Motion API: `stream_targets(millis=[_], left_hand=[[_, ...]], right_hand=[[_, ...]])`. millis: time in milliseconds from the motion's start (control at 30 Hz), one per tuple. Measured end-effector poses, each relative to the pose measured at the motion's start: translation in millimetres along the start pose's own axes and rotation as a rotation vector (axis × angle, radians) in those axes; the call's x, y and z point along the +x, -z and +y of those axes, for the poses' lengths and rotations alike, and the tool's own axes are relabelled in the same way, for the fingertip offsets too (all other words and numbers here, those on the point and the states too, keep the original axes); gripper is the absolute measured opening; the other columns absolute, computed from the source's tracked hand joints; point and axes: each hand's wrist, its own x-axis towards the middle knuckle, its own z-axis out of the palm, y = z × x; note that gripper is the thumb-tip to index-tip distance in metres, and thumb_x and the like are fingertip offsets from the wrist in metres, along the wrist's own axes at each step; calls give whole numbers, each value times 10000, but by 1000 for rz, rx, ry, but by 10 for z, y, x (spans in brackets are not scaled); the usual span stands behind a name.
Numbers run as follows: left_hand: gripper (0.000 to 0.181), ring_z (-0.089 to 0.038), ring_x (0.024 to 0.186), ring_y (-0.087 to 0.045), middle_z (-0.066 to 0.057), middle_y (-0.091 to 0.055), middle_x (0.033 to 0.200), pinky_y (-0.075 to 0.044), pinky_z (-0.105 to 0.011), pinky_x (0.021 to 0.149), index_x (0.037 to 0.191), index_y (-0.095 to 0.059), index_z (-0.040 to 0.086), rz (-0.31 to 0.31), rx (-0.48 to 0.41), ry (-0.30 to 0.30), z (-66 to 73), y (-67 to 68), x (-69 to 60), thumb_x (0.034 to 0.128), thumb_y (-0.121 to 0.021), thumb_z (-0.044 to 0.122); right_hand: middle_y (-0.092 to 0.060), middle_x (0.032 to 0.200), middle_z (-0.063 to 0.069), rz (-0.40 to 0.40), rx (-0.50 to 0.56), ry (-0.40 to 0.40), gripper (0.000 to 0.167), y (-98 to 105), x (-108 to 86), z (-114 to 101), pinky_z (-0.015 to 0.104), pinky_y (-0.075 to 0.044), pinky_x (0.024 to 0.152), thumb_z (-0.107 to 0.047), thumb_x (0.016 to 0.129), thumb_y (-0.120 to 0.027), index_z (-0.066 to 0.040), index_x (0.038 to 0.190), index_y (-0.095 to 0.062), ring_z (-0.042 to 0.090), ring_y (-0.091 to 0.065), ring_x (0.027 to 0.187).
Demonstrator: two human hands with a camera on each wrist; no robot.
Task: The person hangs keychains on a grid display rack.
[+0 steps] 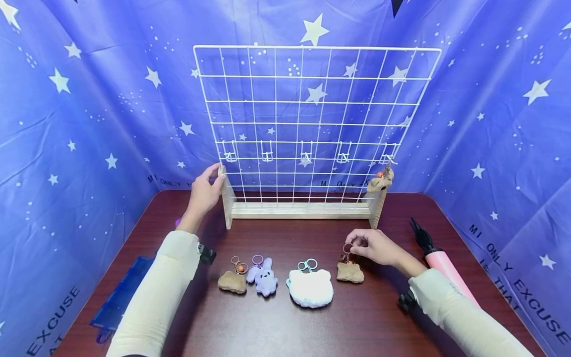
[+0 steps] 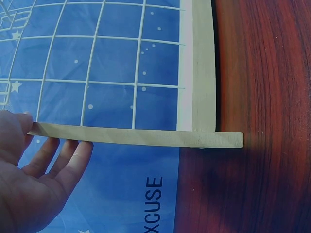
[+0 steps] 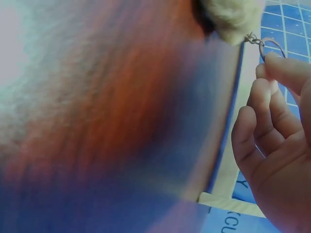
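Note:
My left hand grips the top of the left wooden upright of a white wire grid rack, thumb on one side and fingers on the other. My right hand pinches the metal ring of a brown plush keychain near the table front. Left of it lie a white fluffy keychain, a purple bunny keychain and another brown plush keychain. One more brown plush keychain hangs from the rack's rightmost hook.
Several white hooks line a lower row of the grid. A pink umbrella with a black handle lies at the right. At the left, a blue translucent case is partly behind my sleeve. Star-patterned blue cloth surrounds the table.

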Motion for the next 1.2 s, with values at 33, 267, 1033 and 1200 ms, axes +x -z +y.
stream_targets(millis=[33, 267, 1033, 1200], left_hand=[[435, -339, 886, -726, -199, -699, 1246, -619, -431, 783, 1462, -559, 141, -1, 0, 1, 2, 2, 2, 1035, -587, 222], [435, -327, 861, -719, -197, -703, 1229, -600, -394, 770, 1460, -563, 141, 8, -4, -4, 8, 11, 5, 1033, -592, 223], [450, -346, 897, -739, -189, -687, 1269, -637, -378, 750, 1481, -539, 157, -20, -10, 27, -4, 9, 8, 1041, -578, 240], [449, -348, 898, -737, -193, -687, 1269, -637, -394, 754, 1480, -541, 156, -22, -14, 29, 1, 1, 7, 1040, -581, 234]], right_hand=[[-707, 790, -112, 1, 6, 0, 155, 13, 3, -4, 210, -492, 656, -77, 895, -759, -171, 998, -692, -26, -610, 734], [-720, 808, -124, 17, 19, -2, 171, 90, 28, -48, 217, -503, 671, -99, 904, -762, -206, 1020, -698, -1, -637, 754], [-725, 798, -60, 103, 8, 6, 145, 398, 162, -287, 226, -496, 608, -78, 903, -755, -128, 1034, -717, 4, -601, 685], [-719, 797, -89, 126, -23, 15, 153, 477, 198, -318, 227, -500, 611, -89, 900, -762, -158, 1031, -724, 3, -602, 686]])
